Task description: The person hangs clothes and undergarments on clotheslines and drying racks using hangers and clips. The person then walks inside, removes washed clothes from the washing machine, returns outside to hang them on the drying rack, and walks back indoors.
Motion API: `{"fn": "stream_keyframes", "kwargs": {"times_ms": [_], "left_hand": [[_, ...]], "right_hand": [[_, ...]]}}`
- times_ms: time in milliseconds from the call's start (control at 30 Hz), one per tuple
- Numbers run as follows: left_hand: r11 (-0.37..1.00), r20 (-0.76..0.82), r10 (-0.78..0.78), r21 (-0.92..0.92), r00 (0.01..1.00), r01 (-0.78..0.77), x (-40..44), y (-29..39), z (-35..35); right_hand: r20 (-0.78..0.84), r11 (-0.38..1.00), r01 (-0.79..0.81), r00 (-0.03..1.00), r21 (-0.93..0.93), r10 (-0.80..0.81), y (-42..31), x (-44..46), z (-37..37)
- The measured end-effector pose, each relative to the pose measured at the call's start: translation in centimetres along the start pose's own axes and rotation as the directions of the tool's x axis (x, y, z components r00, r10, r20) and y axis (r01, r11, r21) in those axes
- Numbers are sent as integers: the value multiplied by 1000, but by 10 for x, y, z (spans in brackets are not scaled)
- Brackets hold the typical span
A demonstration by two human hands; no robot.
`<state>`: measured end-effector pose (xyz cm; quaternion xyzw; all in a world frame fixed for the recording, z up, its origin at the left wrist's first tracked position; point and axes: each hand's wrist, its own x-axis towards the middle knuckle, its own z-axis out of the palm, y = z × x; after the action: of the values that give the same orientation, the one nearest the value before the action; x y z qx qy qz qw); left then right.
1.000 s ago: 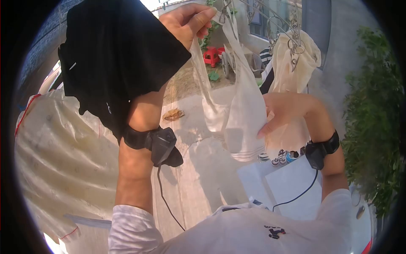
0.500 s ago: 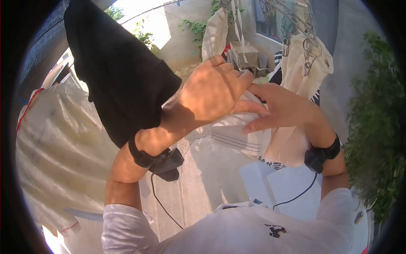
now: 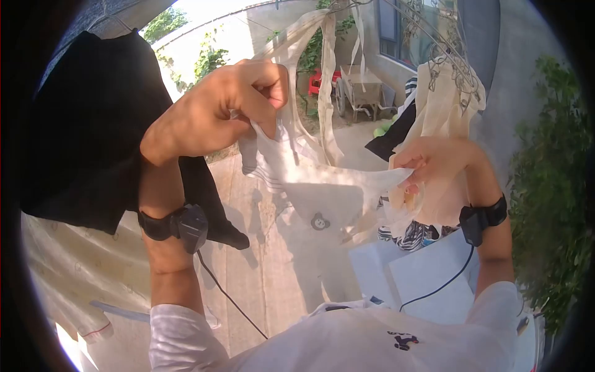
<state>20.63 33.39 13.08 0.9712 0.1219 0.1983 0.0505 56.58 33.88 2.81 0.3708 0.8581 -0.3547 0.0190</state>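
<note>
A thin white garment [image 3: 334,192] with a small printed face and grey stripes on one side is stretched between my two hands. My left hand [image 3: 214,108] pinches its upper left edge, fingers closed. At the other end, my right hand [image 3: 434,164] grips the right corner, which pokes out between its fingertips. The garment's exact kind is unclear. Beside my left forearm hangs a large black garment [image 3: 93,124]. Cream cloth [image 3: 443,105] hangs behind my right hand, and a pale strip of fabric [image 3: 300,80] hangs just beyond the left.
A metal hanger with clips [image 3: 446,62] hangs at upper right. A pale blue box [image 3: 427,266] stands below my right arm. Leafy plants [image 3: 545,186] line the right side. A cart [image 3: 362,87] stands by the wall. A beige cover [image 3: 68,279] drapes at left.
My hands were close together near the hanging fabric; now they are apart, with the white garment spread between them. My left hand moved left, and the black garment appears farther left.
</note>
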Motion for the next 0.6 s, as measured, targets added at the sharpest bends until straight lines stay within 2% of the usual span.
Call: {"fn": "stream_keyframes", "kwargs": {"times_ms": [67,100,133,167,200,233,267,300,367,400,433,467,500,533,567,600], "left_hand": [[999,-19,-9,39,1000,10,0,-6,3],[996,-41,-21,81,999,24,-1,-7,4],[981,-7,-42,188,999,43,2,-2,8],[935,-19,35,353,999,-25,1,-8,15],[936,15,25,351,1000,-28,2,-4,22],[936,49,16,351,999,-33,4,-1,28],[893,122,31,442,992,-82,2,-6,36],[851,167,-86,525,982,-14,5,2,45],[990,38,56,131,998,-61,26,10,66],[991,14,-24,135,1000,22,39,18,78],[985,-13,-102,138,995,103,50,25,85],[985,-25,-92,145,995,95,60,28,86],[978,68,-203,-38,977,206,69,32,84],[926,176,-287,-201,942,320,75,33,78],[935,157,-278,-182,948,304,78,28,78],[837,87,-274,-468,958,282,78,18,87]], "right_hand": [[-93,963,5,995,269,20,-5,-8,0],[-91,963,5,996,268,21,-11,-13,-1],[-90,946,83,994,313,-57,-20,-22,-3],[-94,922,160,986,354,-136,-26,-26,-5],[-95,926,164,986,340,-139,-23,-25,-6],[-250,898,386,910,212,-332,-16,-22,-7],[-368,819,571,774,54,-515,-13,-22,-9],[-368,821,569,774,45,-516,-18,-25,-8],[-498,809,447,837,381,-227,-36,-27,-4],[-501,814,446,835,373,-228,-39,-22,-1],[-542,755,555,777,349,-321,-41,-14,2],[-578,686,656,706,316,-409,-43,-8,3],[-579,693,656,701,297,-416,-46,-8,5],[-605,645,672,697,363,-386,-49,-8,5],[-627,589,688,692,423,-358,-52,-9,1],[-643,550,692,693,467,-327,-51,-10,-1]]}}
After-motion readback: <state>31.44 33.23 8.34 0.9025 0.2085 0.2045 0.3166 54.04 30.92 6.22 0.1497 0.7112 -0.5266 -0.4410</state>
